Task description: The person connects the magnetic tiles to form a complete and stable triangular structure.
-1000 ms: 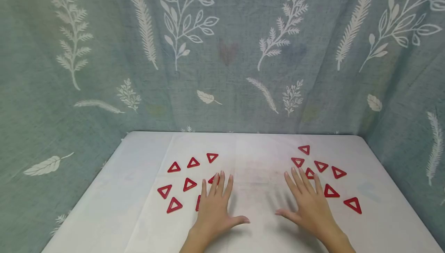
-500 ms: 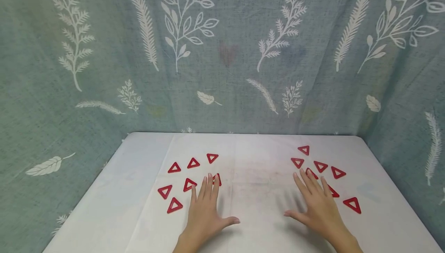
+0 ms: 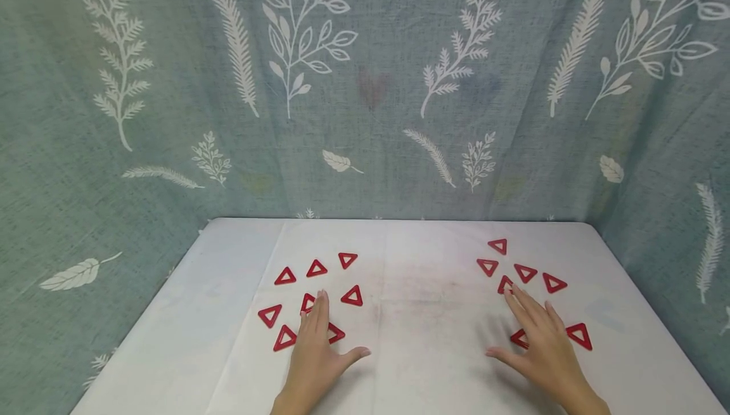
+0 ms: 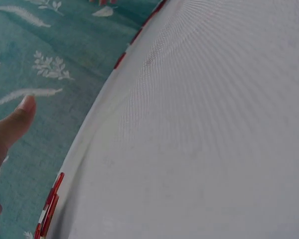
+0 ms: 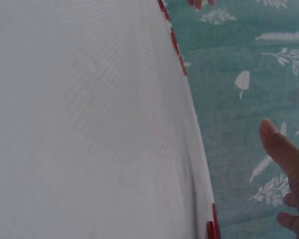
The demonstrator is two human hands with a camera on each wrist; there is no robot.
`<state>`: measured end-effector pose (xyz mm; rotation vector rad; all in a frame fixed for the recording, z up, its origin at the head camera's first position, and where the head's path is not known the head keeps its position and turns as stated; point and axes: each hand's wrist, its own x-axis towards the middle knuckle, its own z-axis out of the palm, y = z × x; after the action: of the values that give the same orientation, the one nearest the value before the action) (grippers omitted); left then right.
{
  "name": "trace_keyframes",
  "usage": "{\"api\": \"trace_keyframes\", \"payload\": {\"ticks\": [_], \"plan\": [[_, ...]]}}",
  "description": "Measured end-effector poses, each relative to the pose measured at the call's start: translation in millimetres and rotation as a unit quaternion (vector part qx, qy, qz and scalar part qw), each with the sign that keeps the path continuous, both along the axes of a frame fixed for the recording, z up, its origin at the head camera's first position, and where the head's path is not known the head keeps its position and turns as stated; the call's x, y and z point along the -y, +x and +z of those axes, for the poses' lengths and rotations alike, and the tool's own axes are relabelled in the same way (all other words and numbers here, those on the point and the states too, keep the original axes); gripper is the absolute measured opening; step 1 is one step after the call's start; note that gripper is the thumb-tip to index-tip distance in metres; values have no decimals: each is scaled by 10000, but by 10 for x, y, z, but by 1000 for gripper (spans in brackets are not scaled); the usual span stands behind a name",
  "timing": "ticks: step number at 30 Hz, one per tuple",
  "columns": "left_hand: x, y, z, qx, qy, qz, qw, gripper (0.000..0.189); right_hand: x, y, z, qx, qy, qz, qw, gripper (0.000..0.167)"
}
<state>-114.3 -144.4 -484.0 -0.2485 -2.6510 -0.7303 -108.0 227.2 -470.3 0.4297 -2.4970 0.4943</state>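
Several hollow red plastic-looking triangles lie flat in two groups on a white-covered table [image 3: 433,364]. My left hand [image 3: 312,353], fingers straight and thumb spread, is over the left group and overlaps a triangle [image 3: 336,334] beside its fingers. Another triangle [image 3: 360,296] lies just right of its fingertips. Over the right group is my right hand [image 3: 542,353], fingers extended and thumb out to the left. Its fingertips reach a triangle [image 3: 501,286], and it partly hides a second one [image 3: 516,338]. Both hands hold nothing. The wrist views show the left thumb [image 4: 17,122] and right thumb [image 5: 284,149] raised beside the tabletop.
Further triangles lie farther back, such as one on the left [image 3: 316,273] and one on the right [image 3: 504,247]. A green-grey curtain [image 3: 376,168] with white leaf prints surrounds the table's back and sides.
My hands have moved apart, the left one leftward and the right one rightward, passing over the triangles. The left hand has turned more onto its edge. The triangles stay where they were.
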Motion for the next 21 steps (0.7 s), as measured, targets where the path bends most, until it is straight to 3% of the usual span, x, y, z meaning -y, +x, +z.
{"api": "trace_keyframes", "payload": {"ticks": [5,10,13,17,21], "plan": [[45,25,-34,244,507,149,9983,127,-64,29,-3,194,-403,-82,9990,107],[85,55,-108,63,845,229,9961,124,-113,45,-34,518,-759,-251,9955,105],[109,75,-133,235,855,394,9953,118,-138,48,-65,650,-928,-331,9930,101],[134,61,-118,733,815,542,9925,113,-174,46,-105,697,-1035,-433,9912,94],[144,40,-94,899,746,628,9912,110,-208,39,-150,594,-1090,-442,9913,91]]}}
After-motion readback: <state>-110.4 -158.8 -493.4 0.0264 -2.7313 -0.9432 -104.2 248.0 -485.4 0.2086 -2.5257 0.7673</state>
